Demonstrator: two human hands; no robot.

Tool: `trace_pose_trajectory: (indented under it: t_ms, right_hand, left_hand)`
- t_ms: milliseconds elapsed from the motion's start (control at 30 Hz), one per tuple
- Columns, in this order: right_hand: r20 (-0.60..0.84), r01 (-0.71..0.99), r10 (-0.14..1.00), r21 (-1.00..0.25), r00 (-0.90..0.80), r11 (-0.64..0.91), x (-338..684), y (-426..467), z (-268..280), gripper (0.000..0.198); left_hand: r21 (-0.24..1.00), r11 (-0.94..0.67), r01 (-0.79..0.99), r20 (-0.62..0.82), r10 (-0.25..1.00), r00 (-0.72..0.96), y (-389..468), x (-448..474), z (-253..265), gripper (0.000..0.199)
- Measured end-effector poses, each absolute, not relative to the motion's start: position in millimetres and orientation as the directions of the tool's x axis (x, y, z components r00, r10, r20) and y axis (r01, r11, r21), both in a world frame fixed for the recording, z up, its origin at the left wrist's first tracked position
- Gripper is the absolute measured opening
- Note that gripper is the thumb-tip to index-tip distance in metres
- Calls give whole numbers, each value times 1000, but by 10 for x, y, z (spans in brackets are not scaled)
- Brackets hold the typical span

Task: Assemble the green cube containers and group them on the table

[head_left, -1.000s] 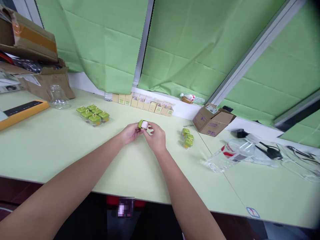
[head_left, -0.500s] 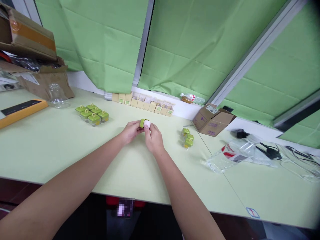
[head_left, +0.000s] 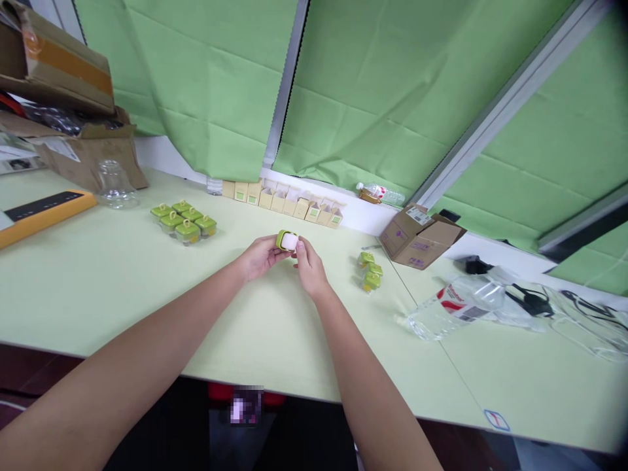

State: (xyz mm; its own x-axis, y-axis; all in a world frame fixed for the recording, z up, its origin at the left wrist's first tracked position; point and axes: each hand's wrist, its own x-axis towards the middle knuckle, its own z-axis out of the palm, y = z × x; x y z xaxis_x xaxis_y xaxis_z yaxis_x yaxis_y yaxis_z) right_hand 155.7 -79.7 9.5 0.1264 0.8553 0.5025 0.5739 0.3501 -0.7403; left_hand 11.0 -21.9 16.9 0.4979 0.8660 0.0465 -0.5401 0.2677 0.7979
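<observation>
Left hand point(head_left: 261, 259) clamps the green cap point(head_left: 281, 239), right hand point(head_left: 311, 269) pinches the pale piece point(head_left: 289, 242) between fingertips; best handled gently, squarely.

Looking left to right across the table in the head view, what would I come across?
Orange-edged device, clear vessel, larger group of green-lidded containers, left hand, green-and-white piece, right hand, smaller group of green-lidded containers, large clear bottle, tangle of cables.
</observation>
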Motion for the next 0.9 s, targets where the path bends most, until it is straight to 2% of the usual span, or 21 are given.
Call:
trace_pose_trajectory:
  t_ms: [133,300,433,600,700,800,900]
  right_hand:
    - [411,546,895,-797,176,258,1611,-781,89,57]
    - [412,575,881,-789,231,218,1617,-766,116,49]
    - [374,392,890,-884,263,256,1606,-769,157,48]
    - [277,270,954,-933,118,238,1547,-766,171,42]
    - [248,184,963,-957,101,227,1511,-757,166,42]
    - [187,119,966,-979,176,167,1507,-741,162,37]
    - [115,94,954,-991,278,92,1535,-723,145,31]
  left_hand:
    - [810,278,-516,19,867,498,-215,93,188,16]
    - [838,242,-489,21,881,472,-222,115,185,16]
    - [907,106,-409,76,912,404,-212,161,111,20]
    - [963,-88,-253,169,932,320,-182,176,20,18]
    - [966,-154,-206,210,935,285,-168,168,15,17]
    - [964,-190,-185,234,936,261,-152,149,54,23]
    - [942,-302,-145,321,938,132,-97,86,89,27]
